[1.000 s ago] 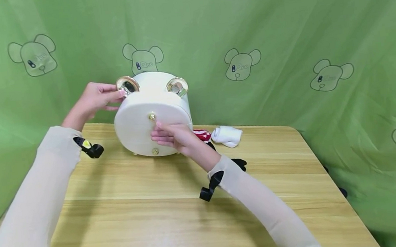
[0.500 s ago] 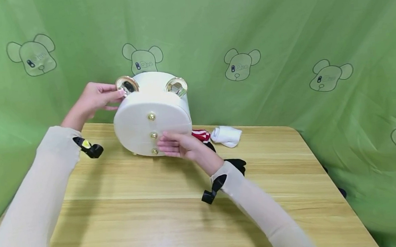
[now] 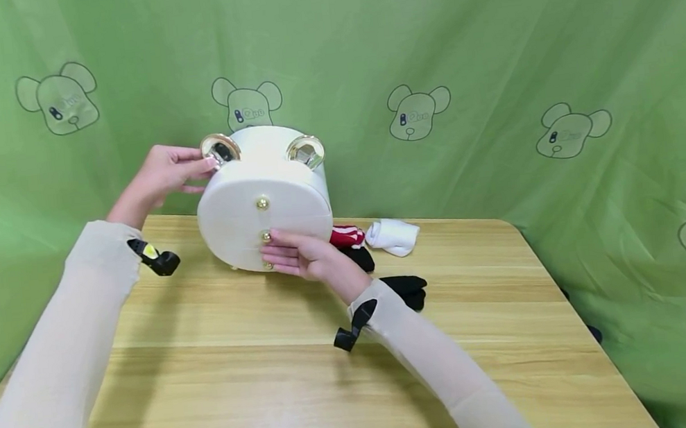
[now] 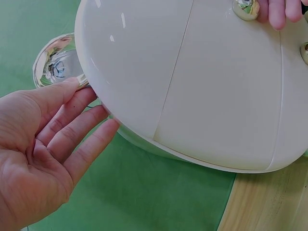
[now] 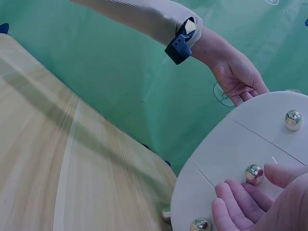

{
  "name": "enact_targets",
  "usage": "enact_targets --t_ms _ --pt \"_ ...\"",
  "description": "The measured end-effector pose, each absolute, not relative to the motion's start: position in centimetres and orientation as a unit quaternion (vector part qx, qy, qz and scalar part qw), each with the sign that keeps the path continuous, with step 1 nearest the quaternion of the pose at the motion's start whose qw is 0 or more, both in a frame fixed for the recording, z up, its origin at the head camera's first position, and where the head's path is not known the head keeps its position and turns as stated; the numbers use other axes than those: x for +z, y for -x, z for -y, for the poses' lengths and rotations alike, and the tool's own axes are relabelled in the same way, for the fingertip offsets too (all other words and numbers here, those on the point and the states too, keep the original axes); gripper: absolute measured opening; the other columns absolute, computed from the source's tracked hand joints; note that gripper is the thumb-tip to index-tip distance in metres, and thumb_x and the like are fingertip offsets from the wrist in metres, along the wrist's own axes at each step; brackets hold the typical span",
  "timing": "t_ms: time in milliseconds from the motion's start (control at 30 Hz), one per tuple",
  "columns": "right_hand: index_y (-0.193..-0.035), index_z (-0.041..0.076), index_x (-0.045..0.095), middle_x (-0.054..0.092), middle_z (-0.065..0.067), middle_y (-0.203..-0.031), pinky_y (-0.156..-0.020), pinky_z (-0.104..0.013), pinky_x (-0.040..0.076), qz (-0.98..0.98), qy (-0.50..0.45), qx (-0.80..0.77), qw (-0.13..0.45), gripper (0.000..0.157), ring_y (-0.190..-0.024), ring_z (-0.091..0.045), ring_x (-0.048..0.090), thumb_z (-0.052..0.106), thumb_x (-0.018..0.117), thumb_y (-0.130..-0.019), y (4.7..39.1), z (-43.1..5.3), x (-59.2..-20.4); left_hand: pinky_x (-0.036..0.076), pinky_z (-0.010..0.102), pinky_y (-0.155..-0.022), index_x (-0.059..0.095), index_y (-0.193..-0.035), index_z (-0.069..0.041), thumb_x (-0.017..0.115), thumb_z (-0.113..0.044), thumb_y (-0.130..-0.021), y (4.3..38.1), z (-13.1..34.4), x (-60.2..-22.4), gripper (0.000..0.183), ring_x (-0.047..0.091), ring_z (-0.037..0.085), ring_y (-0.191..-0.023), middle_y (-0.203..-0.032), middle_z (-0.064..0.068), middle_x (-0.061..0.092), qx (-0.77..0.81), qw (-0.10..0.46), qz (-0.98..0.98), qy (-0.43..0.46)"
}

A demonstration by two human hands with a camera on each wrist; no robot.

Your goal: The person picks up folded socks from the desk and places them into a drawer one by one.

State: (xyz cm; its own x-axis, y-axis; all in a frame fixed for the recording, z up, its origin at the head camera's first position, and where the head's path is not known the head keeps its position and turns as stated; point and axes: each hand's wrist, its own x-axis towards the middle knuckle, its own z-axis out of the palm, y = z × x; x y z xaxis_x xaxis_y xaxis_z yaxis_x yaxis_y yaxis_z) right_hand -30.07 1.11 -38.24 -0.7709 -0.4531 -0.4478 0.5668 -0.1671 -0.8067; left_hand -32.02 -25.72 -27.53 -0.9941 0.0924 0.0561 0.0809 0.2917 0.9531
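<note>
Right hand (image 3: 308, 254) shifted left — beside middle knob (image 5: 254, 174).

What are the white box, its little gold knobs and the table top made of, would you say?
White box: probably glossy plastic, or lacquered wood; its smooth face shows bright highlights and thin seams.
Gold knobs: seemingly polished metal or metal-coated plastic; they mirror their surroundings.
Table top: looks like wood or a wood-look laminate, with a light sheen over pale grain.

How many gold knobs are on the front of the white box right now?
3, in a column: the top knob, the middle knob by the right hand, and the bottom knob. Any others behind that hand would be hidden.
</note>
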Motion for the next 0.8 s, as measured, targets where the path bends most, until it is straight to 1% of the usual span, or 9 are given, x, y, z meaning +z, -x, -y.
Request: enact_targets --t_ms 67,167,433,667,800 --pt "-0.109 0.011 0.071 0.058 -0.019 -0.142 -0.122 -0.043 0.044 -0.549 -0.060 -0.766 0.328 0.016 -0.136 -0.033 0.054 0.022 0.063 -0.103 30.05 -0.92 -38.25 0.067 0.026 -0.081 0.055 -0.137 0.004 0.071 -0.022 -0.097 32.01 25.73 -27.53 0.050 0.073 0.001 -0.084 -0.097 -0.009 0.079 0.593 0.005 -0.803 -0.054" --pt "-0.105 0.012 0.072 0.059 -0.019 -0.140 -0.121 -0.043 0.046 -0.551 -0.067 -0.768 0.320 0.012 -0.134 -0.033 0.056 0.021 0.064 -0.102 29.96 -0.76 -38.21 0.067 0.027 -0.081 0.056 -0.137 0.004 0.071 -0.022 -0.097 31.95 25.71 -27.49 0.050 0.073 0.001 -0.085 -0.099 -0.008 0.079 0.593 0.004 -0.803 -0.055" --pt "-0.109 0.012 0.073 0.061 -0.019 -0.136 -0.119 -0.040 0.048 -0.559 -0.071 -0.766 0.309 0.013 -0.132 -0.032 0.058 0.020 0.065 -0.101 29.75 -0.65 -38.11 0.067 0.027 -0.082 0.056 -0.137 0.004 0.071 -0.022 -0.098 32.00 25.68 -27.61 0.050 0.073 0.001 -0.085 -0.103 -0.004 0.079 0.588 0.004 -0.807 -0.055" --pt "-0.103 0.013 0.073 0.063 -0.019 -0.136 -0.118 -0.040 0.050 -0.566 -0.076 -0.762 0.305 0.012 -0.130 -0.031 0.060 0.023 0.066 -0.101 29.66 -0.47 -37.98 0.067 0.028 -0.082 0.057 -0.136 0.004 0.071 -0.023 -0.097 32.09 25.63 -27.55 0.050 0.073 0.001 -0.085 -0.104 -0.002 0.079 0.586 0.005 -0.808 -0.053" --pt "-0.104 0.014 0.072 0.062 -0.020 -0.138 -0.118 -0.041 0.049 -0.572 -0.069 -0.759 0.303 0.012 -0.132 -0.032 0.059 0.023 0.065 -0.102 29.65 -0.19 -37.78 0.067 0.028 -0.081 0.057 -0.136 0.004 0.071 -0.023 -0.097 32.16 25.78 -27.53 0.049 0.073 0.001 -0.084 -0.101 -0.005 0.079 0.587 0.004 -0.808 -0.050"
